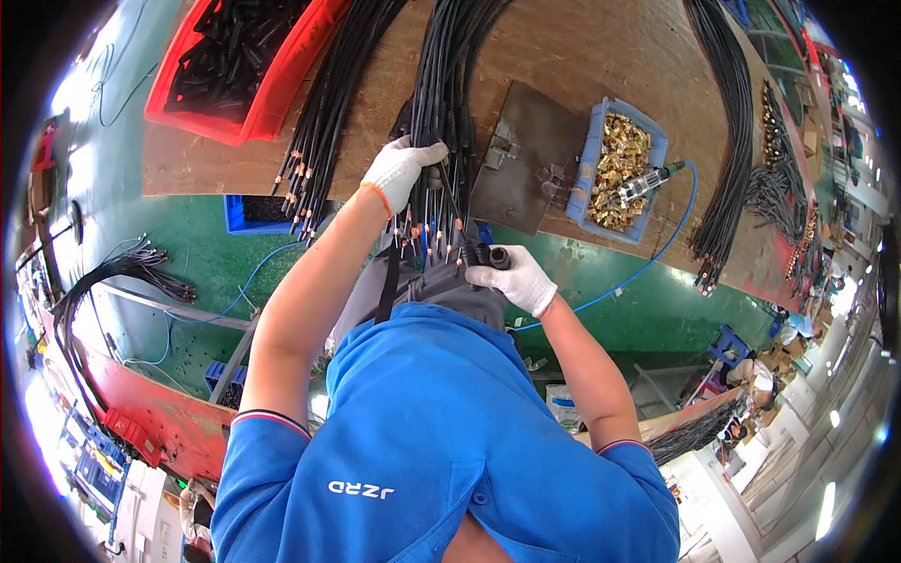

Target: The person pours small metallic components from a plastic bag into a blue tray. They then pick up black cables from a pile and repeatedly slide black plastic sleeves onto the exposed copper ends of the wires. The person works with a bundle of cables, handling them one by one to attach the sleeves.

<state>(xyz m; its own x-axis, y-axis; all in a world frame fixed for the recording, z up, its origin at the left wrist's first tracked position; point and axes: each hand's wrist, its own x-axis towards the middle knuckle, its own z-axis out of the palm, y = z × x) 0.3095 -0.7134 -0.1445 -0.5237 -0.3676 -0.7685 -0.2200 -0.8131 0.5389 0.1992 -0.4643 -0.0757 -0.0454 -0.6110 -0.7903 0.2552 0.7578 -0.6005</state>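
My left hand (399, 174), in a white glove with an orange band at the wrist, is closed at a bundle of black cables (439, 80). Its thumb and fingers pinch among the cables near the table's front edge. Stripped, copper-coloured ends (427, 235) hang past that edge over my lap. My right hand (518, 280), also gloved in white, is closed around a black tubular sleeve (500, 256) just right of those ends. One round end of the sleeve pokes out above the fingers; whether a cable runs inside it is hidden.
A red bin (258, 117) of black sleeves stands at far left beside another cable bundle (324, 131). Right of the hands lie a dark metal plate (526, 155) and a blue tray (579, 188) of brass fittings, with an air tool (648, 181) across it. More cables (727, 141) lie farther right.
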